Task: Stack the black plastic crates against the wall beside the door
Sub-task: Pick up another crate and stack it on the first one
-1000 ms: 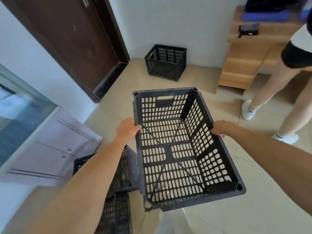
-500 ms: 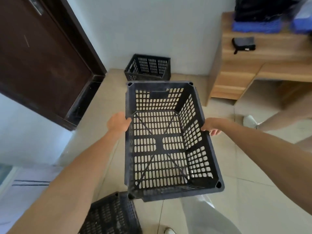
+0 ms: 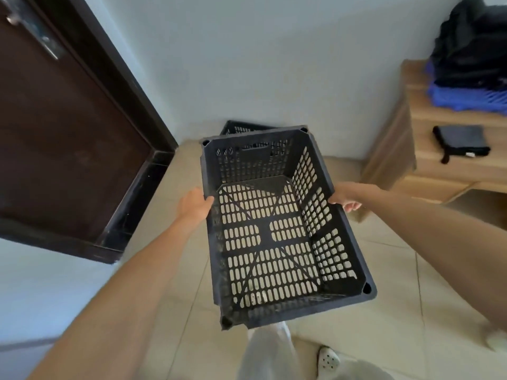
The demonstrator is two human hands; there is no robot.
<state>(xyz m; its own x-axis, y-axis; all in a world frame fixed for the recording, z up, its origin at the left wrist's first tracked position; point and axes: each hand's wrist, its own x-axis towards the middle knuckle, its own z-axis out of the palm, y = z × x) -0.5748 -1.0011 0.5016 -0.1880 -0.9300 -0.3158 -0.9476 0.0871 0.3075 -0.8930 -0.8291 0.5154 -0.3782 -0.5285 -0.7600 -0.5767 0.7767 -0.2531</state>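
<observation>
A person holds a black crate [image 3: 264, 232] in the middle of the frame, up off the floor [image 3: 384, 311]. It is empty and its open side faces up. It tips a bit, with the near end lower.

The left hand [image 3: 193, 205] grips the crate's left rim, with the thumb hooked over the edge. The right hand [image 3: 344, 197] grips the right rim, with the fingers curled under the outside. Both arms reach in from the bottom corners.

A second crate [image 3: 241, 127] sits on the floor by the wall [image 3: 260, 64], just above the held one in the frame. Only its top edge peeks out behind it.

A dark brown door [image 3: 63, 133] fills the upper left. A wooden desk [image 3: 452, 171] stands at the right. On it lie a small black pouch [image 3: 461, 141], a blue thing [image 3: 466, 98] and a black bag [image 3: 472, 45].

At the bottom you can see a light pant leg [image 3: 269, 352] and a white shoe [image 3: 327, 360] with holes.
</observation>
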